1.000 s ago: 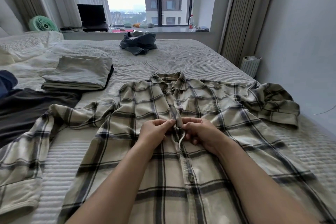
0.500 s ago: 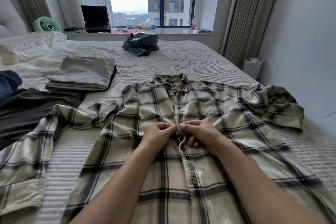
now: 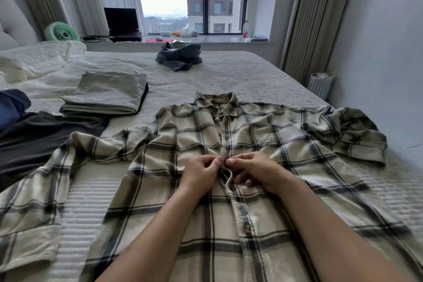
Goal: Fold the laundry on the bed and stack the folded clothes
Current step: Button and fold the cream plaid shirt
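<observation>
A cream and black plaid shirt [image 3: 263, 135] lies front up across the bed [image 3: 229, 75], collar toward the window, its left sleeve stretched out and its right sleeve bunched near the wall. My left hand [image 3: 201, 174] and my right hand [image 3: 254, 171] meet at the button placket mid-chest, each pinching one edge of it. A stack of folded grey clothes [image 3: 107, 91] sits to the left. A dark garment [image 3: 45, 139] lies flat beside the stack, and a crumpled blue-grey garment [image 3: 179, 56] lies far back.
A blue garment [image 3: 11, 105] shows at the left edge, with white pillows [image 3: 41, 59] behind it. A white bin [image 3: 320, 84] stands by the right wall. The windowsill holds a laptop [image 3: 122, 24], a green fan [image 3: 60, 32] and a bottle [image 3: 245, 28].
Both hands have shifted slightly up the placket while still pinching it. The view has tilted up a little.
</observation>
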